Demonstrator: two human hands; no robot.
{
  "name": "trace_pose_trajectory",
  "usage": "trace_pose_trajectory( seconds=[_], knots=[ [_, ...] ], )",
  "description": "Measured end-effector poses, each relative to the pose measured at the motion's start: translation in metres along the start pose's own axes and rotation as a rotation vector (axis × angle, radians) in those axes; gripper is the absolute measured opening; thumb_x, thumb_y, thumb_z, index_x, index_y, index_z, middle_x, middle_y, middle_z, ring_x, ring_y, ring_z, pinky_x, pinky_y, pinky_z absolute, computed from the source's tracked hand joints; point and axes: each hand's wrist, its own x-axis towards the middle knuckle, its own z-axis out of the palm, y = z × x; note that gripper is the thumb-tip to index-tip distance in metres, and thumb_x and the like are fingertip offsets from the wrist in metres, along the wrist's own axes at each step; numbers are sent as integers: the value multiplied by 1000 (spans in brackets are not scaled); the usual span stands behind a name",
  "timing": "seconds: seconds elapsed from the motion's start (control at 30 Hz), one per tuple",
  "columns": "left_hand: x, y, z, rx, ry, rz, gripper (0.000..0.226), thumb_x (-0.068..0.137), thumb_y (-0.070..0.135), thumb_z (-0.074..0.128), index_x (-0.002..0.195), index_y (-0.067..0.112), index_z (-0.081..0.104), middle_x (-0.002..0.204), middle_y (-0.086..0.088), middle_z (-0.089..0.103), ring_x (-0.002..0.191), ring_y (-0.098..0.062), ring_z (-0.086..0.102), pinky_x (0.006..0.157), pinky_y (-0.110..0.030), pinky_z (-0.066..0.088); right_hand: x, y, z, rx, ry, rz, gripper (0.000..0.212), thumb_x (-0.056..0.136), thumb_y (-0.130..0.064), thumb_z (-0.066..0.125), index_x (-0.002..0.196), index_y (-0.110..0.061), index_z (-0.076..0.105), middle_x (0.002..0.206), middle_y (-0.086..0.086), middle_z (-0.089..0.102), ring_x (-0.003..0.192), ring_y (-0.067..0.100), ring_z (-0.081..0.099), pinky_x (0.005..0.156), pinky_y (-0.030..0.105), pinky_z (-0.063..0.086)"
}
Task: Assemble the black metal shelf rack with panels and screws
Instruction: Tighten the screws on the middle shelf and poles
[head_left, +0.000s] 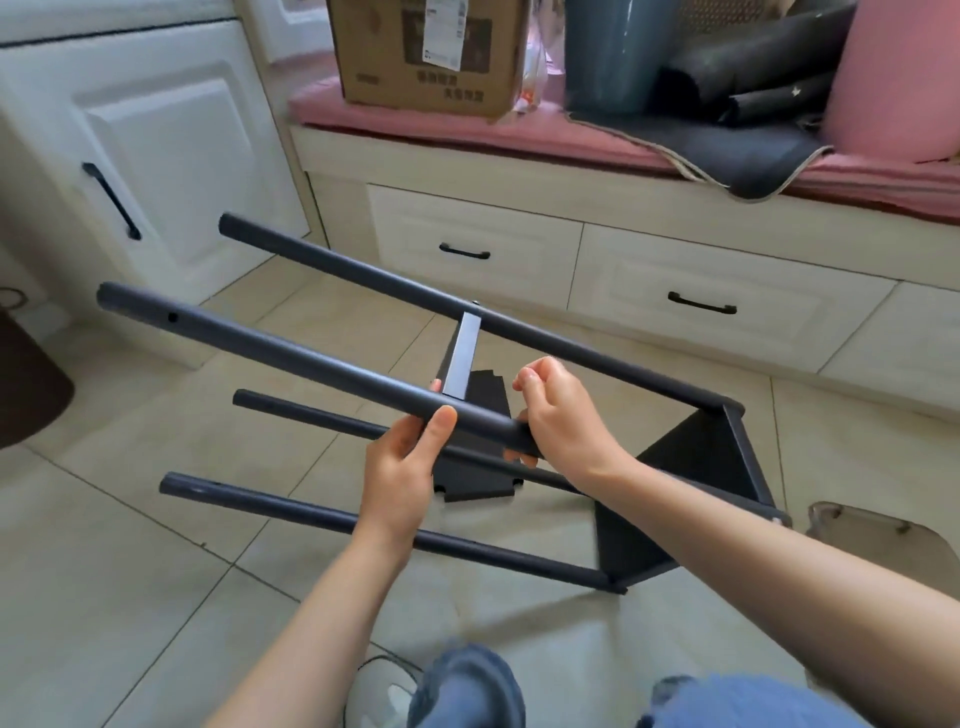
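The black metal rack lies on its side over the tiled floor, its several round poles (291, 351) pointing left. One black panel (696, 483) is fixed at the right end of the poles. A second black panel (464, 358) stands edge-on between the poles in the middle, its edge shining grey. My left hand (410, 462) grips the nearest upper pole from below, thumb over it, a fingertip touching the middle panel. My right hand (558, 415) curls round the same pole's right part, with thumb and forefinger pinched together above it; what they pinch is hidden.
White drawers (696, 296) with black handles run under a pink-cushioned bench holding a cardboard box (426, 52), a grey bin and dark rolled mats. A white cabinet door (156, 171) stands at left. A clear plastic lid (883, 525) lies on the floor at right. My knees are at the bottom.
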Motion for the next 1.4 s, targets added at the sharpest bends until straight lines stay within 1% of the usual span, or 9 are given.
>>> trace_pose_trajectory(
  seconds=[0.13,0.3,0.43,0.67,0.77,0.87,1.03,1.17,1.4],
  knots=[
    [-1,-28,-5,-69,15,-61,40,82,48,64,114,27,71,106,15,75,103,3,66,80,-5,47,4,10,11,-108,-18,1,19,106,-30,34,93,-26,48,80,7,62,53,18,69,50,41,57],
    [-12,-64,6,-135,30,-111,62,81,49,65,134,16,63,118,10,73,115,-4,64,93,-10,47,-1,31,9,-204,-31,44,20,106,-31,33,94,-25,48,76,10,64,54,27,69,62,56,56],
    [-15,-77,17,-159,19,-123,58,83,51,66,133,24,63,122,15,71,117,2,61,89,-6,46,-2,42,-1,-194,-38,29,20,105,-32,35,91,-26,47,71,11,65,49,24,67,61,51,56],
    [-24,-89,13,-131,104,-130,84,65,79,73,130,25,65,124,6,71,125,-10,60,108,-30,42,0,47,-7,-72,-271,111,19,106,-28,36,93,-19,48,69,11,73,56,22,70,65,38,56],
    [-28,-99,9,-151,117,-126,74,70,75,73,127,29,66,129,3,69,127,-12,58,108,-24,45,2,48,-2,4,-316,157,18,103,-23,42,90,-17,52,74,4,76,67,15,73,69,29,54],
    [-34,-105,4,-138,130,-130,60,74,73,72,121,35,71,124,3,71,123,-13,61,99,-16,47,6,50,-2,195,-319,291,21,101,-21,51,84,-15,60,78,0,76,65,7,69,52,14,48],
    [-37,-111,0,-117,152,-105,56,78,70,72,123,36,70,130,2,68,130,-16,57,110,-23,42,15,60,-9,397,-449,473,13,91,-19,68,84,-10,75,68,0,66,61,10,58,58,19,53],
    [-40,-111,-4,-115,142,-103,56,76,71,72,123,40,69,130,4,68,128,-15,58,103,-18,45,25,65,-6,455,-601,590,8,83,-13,74,86,-7,79,86,10,75,72,14,68,68,20,57],
    [-45,-113,-4,-97,197,-98,53,81,68,70,120,32,72,122,3,71,123,-17,62,100,-21,46,41,67,-2,598,-770,776,41,69,-8,72,108,4,69,104,21,73,78,18,71,70,24,59]
  ],
)
